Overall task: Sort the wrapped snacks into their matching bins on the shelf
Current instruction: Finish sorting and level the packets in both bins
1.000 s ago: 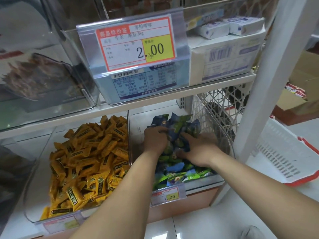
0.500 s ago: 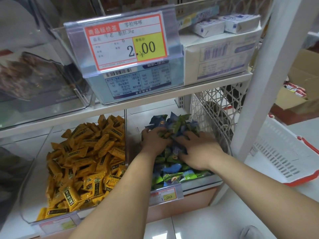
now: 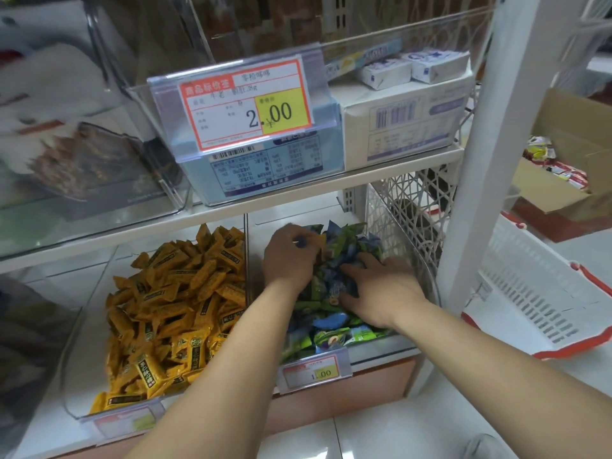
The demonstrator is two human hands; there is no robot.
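Observation:
A heap of blue and green wrapped snacks (image 3: 331, 313) fills the clear right-hand bin (image 3: 390, 342) on the lower shelf. Both of my hands are inside this bin, on top of the heap. My left hand (image 3: 289, 258) is at the back left of the pile, its fingers curled around a bunch of the blue and green wrappers. My right hand (image 3: 381, 286) lies over the pile's right side with its fingers spread and fairly straight, pressing on the wrappers. The neighbouring clear bin (image 3: 74, 359) on the left holds a pile of yellow wrapped snacks (image 3: 172, 309).
The upper shelf (image 3: 298, 200) hangs close above my hands, carrying clear bins and a large price tag (image 3: 245, 104). A white lattice panel (image 3: 407, 207) and white post (image 3: 480, 160) bound the right. A white and red basket (image 3: 546, 309) and a cardboard box (image 3: 563, 187) lie further right.
Both hands have lowered the raised bunch of blue and green snacks onto the pile. My right hand's fingers have spread flat over it. The view has shifted slightly.

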